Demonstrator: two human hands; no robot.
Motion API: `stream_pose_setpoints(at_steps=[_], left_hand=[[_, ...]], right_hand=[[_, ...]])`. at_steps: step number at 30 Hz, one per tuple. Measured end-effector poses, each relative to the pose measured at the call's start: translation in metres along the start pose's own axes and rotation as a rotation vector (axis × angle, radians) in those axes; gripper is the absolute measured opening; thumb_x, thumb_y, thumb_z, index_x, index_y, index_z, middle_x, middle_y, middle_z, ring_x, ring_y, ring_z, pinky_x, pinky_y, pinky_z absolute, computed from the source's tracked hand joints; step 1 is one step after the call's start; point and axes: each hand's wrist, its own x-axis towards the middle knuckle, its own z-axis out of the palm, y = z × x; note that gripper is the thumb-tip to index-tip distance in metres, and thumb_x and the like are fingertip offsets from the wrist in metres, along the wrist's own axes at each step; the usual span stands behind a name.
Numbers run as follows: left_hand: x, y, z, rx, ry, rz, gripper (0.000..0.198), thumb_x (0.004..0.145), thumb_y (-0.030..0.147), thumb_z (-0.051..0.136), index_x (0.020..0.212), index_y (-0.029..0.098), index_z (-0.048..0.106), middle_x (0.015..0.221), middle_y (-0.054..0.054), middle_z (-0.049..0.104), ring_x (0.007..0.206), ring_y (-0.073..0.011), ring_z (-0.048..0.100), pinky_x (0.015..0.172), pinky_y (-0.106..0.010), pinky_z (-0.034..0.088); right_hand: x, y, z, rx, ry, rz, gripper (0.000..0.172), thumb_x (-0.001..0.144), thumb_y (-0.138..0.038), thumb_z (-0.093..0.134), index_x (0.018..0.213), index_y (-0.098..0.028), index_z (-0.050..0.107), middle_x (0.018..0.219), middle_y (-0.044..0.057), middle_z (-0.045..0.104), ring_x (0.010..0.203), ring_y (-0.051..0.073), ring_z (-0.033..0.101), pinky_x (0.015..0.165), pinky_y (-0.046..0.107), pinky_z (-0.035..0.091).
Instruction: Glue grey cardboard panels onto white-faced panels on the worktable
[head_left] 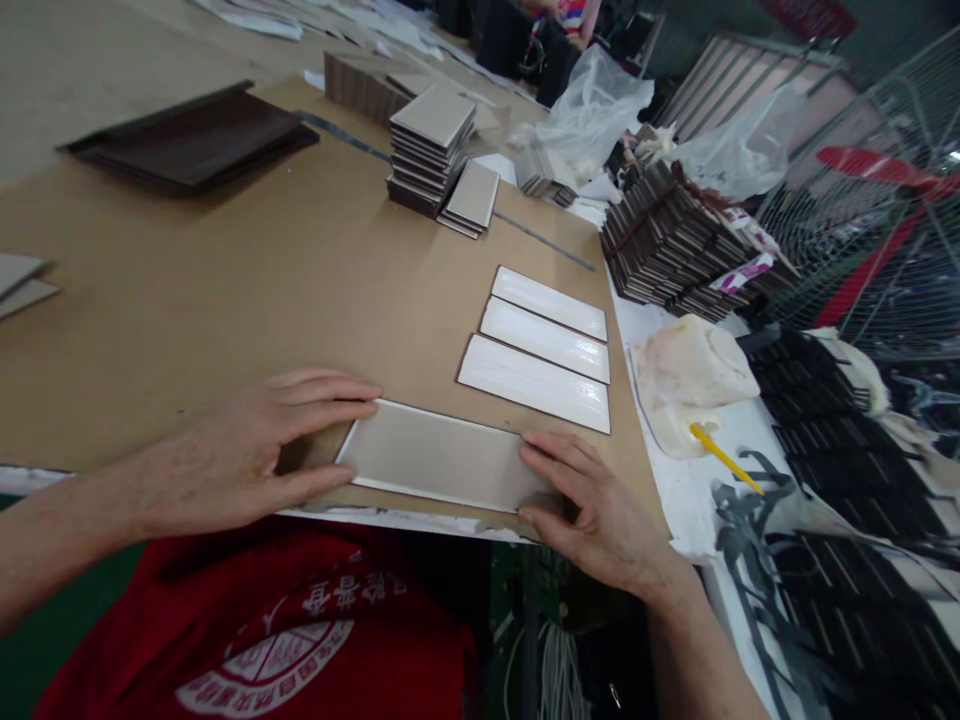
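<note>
A flat beige-grey rectangular board (442,458) with pale edges lies at the near edge of the brown work table. My left hand (277,440) grips its left end, with thumb and fingers on opposite long edges. At the right end, my right hand (570,495) holds it the same way. Just beyond it, three strips coated in shiny white lie side by side: a near strip (536,382), a middle strip (546,338) and a far strip (550,302).
Farther back stand a stack of small boards (431,140) and a dark folded sheet (195,140). To the right are a whitish plastic container (694,375) with a yellow stick (724,458), a bundle of dark boards (675,240) and a wire fan guard (892,200).
</note>
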Motion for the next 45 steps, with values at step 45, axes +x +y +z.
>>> stream_pose_setpoints(at_steps=[45], left_hand=[[0.009,0.03,0.011,0.308,-0.041,0.102,0.078,0.069,0.076,0.07,0.138,0.043,0.054,0.121,-0.008,0.064,0.123,-0.0482,0.05,0.113,-0.075,0.017]], right_hand=[[0.0,-0.036,0.023,-0.352,-0.073,0.043,0.074,0.091,-0.071,0.05,0.148,-0.024,0.049,0.15,0.018,0.047,0.135,0.041,0.042,0.111,0.066,0.035]])
